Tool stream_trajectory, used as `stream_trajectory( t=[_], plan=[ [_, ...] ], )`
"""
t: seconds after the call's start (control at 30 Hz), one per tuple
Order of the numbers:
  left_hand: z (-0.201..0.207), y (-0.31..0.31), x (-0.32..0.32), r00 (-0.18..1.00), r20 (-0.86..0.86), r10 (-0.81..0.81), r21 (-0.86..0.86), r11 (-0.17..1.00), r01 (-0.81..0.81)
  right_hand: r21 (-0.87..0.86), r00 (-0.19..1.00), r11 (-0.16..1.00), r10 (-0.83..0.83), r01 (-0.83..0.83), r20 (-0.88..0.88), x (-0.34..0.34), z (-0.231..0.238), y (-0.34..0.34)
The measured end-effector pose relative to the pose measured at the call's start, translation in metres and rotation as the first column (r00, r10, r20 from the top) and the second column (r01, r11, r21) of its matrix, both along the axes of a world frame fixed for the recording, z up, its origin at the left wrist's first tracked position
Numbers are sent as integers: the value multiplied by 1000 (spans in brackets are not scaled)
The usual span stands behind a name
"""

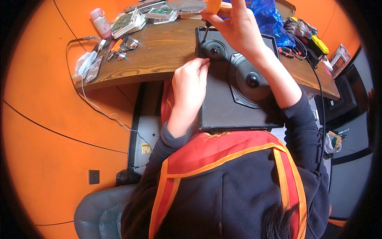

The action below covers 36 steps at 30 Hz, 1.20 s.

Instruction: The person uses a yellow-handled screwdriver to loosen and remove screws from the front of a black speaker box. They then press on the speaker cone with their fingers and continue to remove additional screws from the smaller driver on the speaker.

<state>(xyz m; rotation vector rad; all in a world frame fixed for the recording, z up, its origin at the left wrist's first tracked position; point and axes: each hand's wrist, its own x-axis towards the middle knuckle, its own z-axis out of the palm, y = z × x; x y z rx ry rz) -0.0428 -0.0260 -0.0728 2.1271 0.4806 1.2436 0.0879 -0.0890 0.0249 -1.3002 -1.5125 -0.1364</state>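
A black speaker box (217,109) leans against the table edge in front of me, its face turned up. On it sit a small tweeter (214,50) at the upper left and a larger woofer (242,85) to the right. My right hand (240,32) is closed around the yellow-orange handle of a screwdriver (213,6), whose dark shaft points down to the tweeter's upper left rim. My left hand (190,81) is closed in a pinch at the tweeter's lower left rim; whatever its fingertips hold, if anything, is hidden.
The wooden table (159,51) carries trays of green circuit boards (126,22), a pink bottle (100,23) and small tools and parts (121,47) at left. Blue plastic bag (266,20), gloves (299,28) and red-handled pliers (285,52) lie right. A black cable (320,99) hangs beside my right arm.
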Motion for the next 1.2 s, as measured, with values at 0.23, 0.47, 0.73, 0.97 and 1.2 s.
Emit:
stream_trajectory(
  t=[0.23,0.47,0.73,0.97,1.2],
  plan=[
    [1,0,0,1000,-15,12,6,1000,-12,8,954,971,235,-241,185,12,5,-4],
    [-4,1,2,999,43,-30,-48,998,32,215,999,976,-44,37,27,4,0,-4],
    [10,1,-26,714,563,-416,-457,563,688,581,990,811,17,70,-143,-2,28,-58],
    [27,-14,-25,344,937,60,-223,-655,722,637,984,754,-170,161,-48,-1,9,-116],
    [14,-27,4,418,909,-5,-333,-612,717,617,952,731,-288,291,-107,-6,-19,-119]
  ],
)
